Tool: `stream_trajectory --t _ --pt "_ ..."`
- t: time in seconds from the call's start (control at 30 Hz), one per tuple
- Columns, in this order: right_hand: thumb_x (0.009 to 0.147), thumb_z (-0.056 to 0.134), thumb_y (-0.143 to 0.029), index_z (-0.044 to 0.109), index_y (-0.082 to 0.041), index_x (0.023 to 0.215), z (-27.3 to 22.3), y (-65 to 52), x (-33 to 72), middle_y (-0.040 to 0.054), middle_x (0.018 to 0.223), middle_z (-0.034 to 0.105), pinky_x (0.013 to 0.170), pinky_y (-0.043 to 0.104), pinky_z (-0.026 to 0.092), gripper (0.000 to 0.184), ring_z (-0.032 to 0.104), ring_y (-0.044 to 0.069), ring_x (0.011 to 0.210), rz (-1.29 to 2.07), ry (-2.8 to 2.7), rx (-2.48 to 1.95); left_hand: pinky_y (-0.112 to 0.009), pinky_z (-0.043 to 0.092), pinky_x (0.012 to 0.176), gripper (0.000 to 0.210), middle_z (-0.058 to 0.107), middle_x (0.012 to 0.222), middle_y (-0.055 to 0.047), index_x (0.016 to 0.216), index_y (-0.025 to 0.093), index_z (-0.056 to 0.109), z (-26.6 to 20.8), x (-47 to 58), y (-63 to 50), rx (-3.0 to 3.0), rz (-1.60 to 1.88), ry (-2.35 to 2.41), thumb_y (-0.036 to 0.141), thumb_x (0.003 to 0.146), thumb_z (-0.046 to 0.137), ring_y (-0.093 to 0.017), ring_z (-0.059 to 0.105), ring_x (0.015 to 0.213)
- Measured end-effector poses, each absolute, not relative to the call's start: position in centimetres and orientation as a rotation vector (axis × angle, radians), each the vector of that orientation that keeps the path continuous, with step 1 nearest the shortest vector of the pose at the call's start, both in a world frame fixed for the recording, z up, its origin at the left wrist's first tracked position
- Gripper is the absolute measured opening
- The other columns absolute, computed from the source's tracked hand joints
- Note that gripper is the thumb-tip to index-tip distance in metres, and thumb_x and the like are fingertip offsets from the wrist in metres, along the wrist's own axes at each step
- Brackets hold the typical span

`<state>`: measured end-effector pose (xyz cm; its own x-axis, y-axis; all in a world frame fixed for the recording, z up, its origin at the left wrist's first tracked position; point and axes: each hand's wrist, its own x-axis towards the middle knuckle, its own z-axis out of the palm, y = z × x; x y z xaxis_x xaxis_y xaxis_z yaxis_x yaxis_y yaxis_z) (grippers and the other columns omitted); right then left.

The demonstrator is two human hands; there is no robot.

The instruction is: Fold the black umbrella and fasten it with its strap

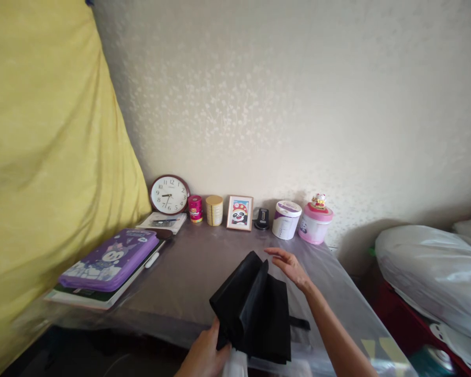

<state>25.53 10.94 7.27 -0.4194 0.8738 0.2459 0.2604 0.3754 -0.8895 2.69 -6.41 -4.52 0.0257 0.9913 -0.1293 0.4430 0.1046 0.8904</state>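
Observation:
A black folding umbrella (255,309) is held over the front edge of the table, its canopy loose in wide folds. A short black strap (299,323) sticks out from its right side. My left hand (208,348) is closed round the lower part of the umbrella, near a whitish handle (235,363) at the bottom of the picture. Part of that grip is hidden behind the cloth. Just above and to the right of the folds, my right hand (288,264) has its fingers stretched out, holding nothing and apart from the cloth.
Against the wall stand a clock (170,195), a pink can (195,209), a yellow-lidded can (214,211), a picture frame (239,213), a black object (262,219) and two tubs (286,221). A purple case (110,259) lies on books at left. Bagged items (432,262) sit at right.

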Motion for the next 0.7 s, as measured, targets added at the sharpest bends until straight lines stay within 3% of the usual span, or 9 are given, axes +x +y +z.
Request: stream_trajectory --t 0.17,0.27,0.4,0.57,0.7 --pt "0.061 0.049 -0.013 0.063 -0.022 0.106 7.8 13.0 22.9 0.0018 0.114 0.060 0.102 0.040 0.029 0.048 0.048 0.022 0.113 1.173 -2.003 -0.913 -0.029 0.044 0.070 0.053 0.067 0.091 -0.011 0.127 0.017 0.044 -5.5 2.5 -6.1 1.472 0.856 1.510 0.030 0.075 0.052 -0.026 0.064 0.084" --pt "0.058 0.049 -0.014 0.063 -0.021 0.104 7.6 14.1 22.3 0.0024 0.109 0.062 0.096 0.039 0.034 0.049 0.050 0.022 0.107 1.255 -2.021 -0.915 -0.029 0.045 0.068 0.057 0.067 0.088 -0.011 0.127 0.017 0.044 -6.0 2.4 -5.9 1.437 0.867 1.549 0.031 0.072 0.056 -0.025 0.064 0.078" --pt "0.059 0.054 -0.019 0.063 -0.017 0.096 7.2 15.1 22.2 0.0036 0.094 0.065 0.078 0.032 0.042 0.038 0.055 0.018 0.085 1.271 -2.018 -0.955 -0.030 0.044 0.072 0.058 0.067 0.087 -0.011 0.126 0.018 0.046 -6.3 2.3 -5.7 1.436 0.853 1.570 0.031 0.071 0.058 -0.026 0.064 0.080" --pt "0.061 0.061 -0.025 0.064 -0.015 0.090 6.4 15.7 22.2 0.0015 0.083 0.063 0.056 0.023 0.036 0.031 0.050 0.011 0.063 1.282 -1.990 -1.003 -0.030 0.043 0.075 0.058 0.067 0.088 -0.010 0.125 0.020 0.045 -6.0 2.0 -5.6 1.441 0.831 1.588 0.031 0.070 0.059 -0.026 0.063 0.085" --pt "0.063 0.064 -0.028 0.065 -0.016 0.080 6.2 15.8 22.2 -0.0007 0.069 0.060 0.056 0.023 0.036 0.022 0.047 0.010 0.059 1.257 -1.961 -0.998 -0.029 0.043 0.076 0.059 0.067 0.088 -0.009 0.124 0.020 0.046 -5.1 2.0 -5.6 1.416 0.808 1.578 0.029 0.068 0.060 -0.025 0.063 0.085"
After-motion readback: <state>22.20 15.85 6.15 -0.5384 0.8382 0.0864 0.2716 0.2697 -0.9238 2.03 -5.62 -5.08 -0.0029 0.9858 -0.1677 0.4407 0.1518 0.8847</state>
